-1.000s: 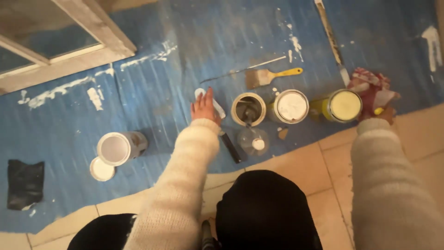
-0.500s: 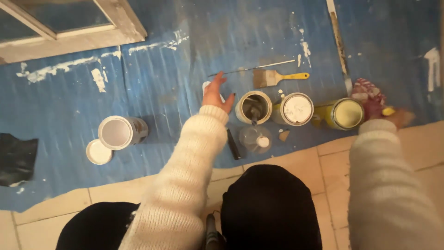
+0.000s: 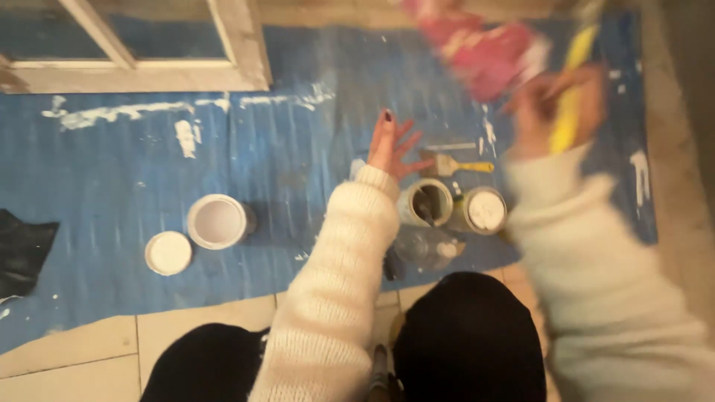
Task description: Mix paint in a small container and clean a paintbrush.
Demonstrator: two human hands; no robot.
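Our left hand (image 3: 389,143) hovers empty, fingers spread, above the open paint can (image 3: 424,202) on the blue sheet (image 3: 298,149). Our blurred right hand (image 3: 547,112) is raised, fingers closed round a yellow-handled tool (image 3: 570,89), red rag (image 3: 484,52) alongside.

Tiled floor (image 3: 82,350) under a blue paint-spattered sheet (image 3: 134,171).
On the sheet: open white tub (image 3: 216,221) beside its lid (image 3: 168,253), two paint cans (image 3: 426,202) (image 3: 485,211) touching, yellow-handled brush (image 3: 454,165), black bag (image 3: 22,251) at left edge, wooden frame (image 3: 149,67).

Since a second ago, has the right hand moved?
Yes. The right hand rose from beside the paint cans to well above them, gripping a pink rag.
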